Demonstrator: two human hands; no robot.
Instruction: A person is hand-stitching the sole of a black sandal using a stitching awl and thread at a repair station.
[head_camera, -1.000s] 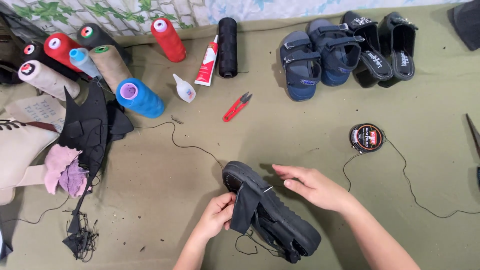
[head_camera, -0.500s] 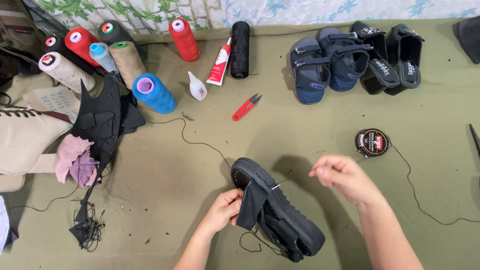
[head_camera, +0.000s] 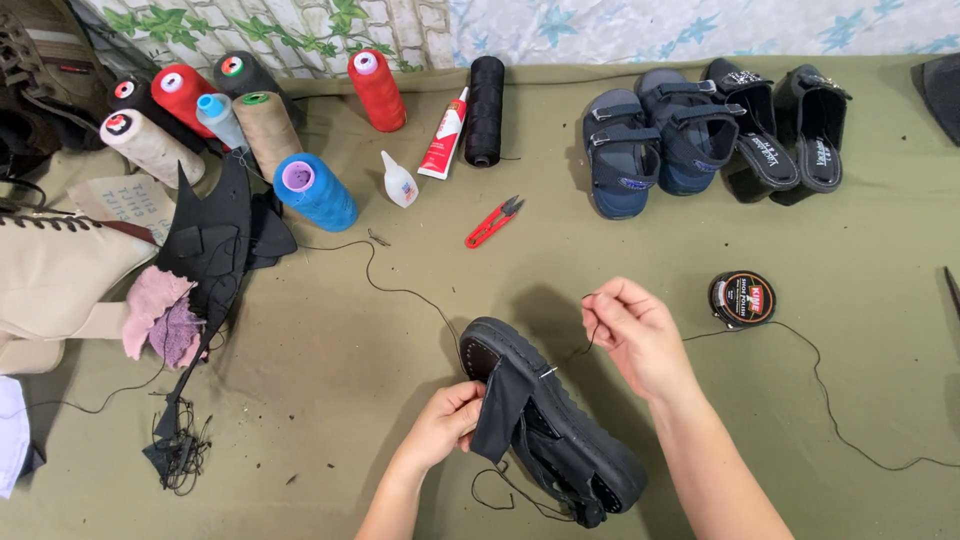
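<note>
At the upper left of the frame stood thread cones, with glue and red snips toward the upper middle. At lower centre our left hand was closed on the black strap of the sandal, pinning it to the sole. Our right hand, just right of the sandal, pinched the black thread drawn up from the sole's edge. We judged the stitching partly done: a loose end trailed below. A thread spool lay right; finished-looking sandals sat upper right.
</note>
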